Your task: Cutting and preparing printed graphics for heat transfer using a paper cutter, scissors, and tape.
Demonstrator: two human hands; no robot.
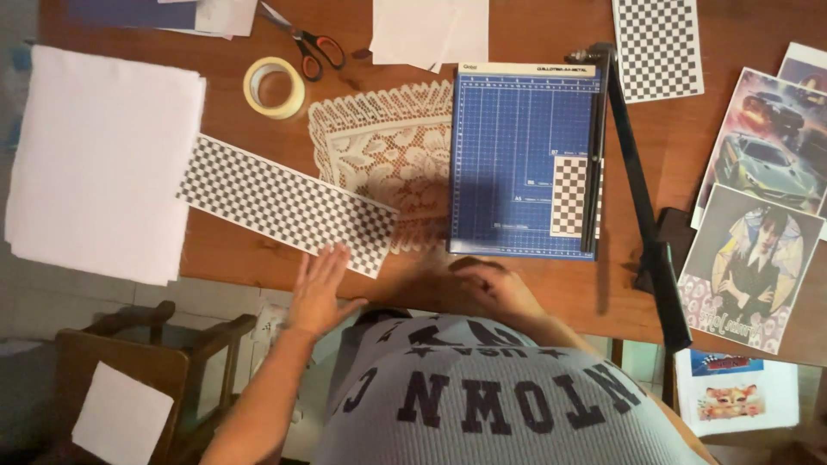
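While the left hand (320, 288) lies flat with fingers spread wide at the near edge of the wooden surface (534, 26), its fingertips touch the lower corner of a long checkered paper strip (284, 204), which runs slantwise from the white sheet stack (99, 164) toward the lace doily (388, 155). The right hand (493, 288) rests palm down with fingers loosely curled, holding nothing, just below the blue paper trimmer (512, 155).

The trimmer is a flat rectangular board with a printed grid; its black blade arm (642, 198) is swung out to the right. A small checkered piece (568, 196) lies on the board against the cutting edge. A third checkered sheet (658, 47) sits at the far right of the surface, so three checkered papers show in all.

The doily is cream, openwork, with a scalloped fringe, and lies partly under the strip and the trimmer. One roll of pale tape (274, 87), ring-shaped, lies near one pair of scissors (306, 41) with orange and black handles. Plain white sheets (429, 30) lie at the far edge.

To the right, glossy colour prints (762, 215) overlap: at least three, one showing cars, one a drawn figure. A wooden chair (129, 362) stands below left with one white square of paper (121, 415) on its seat.
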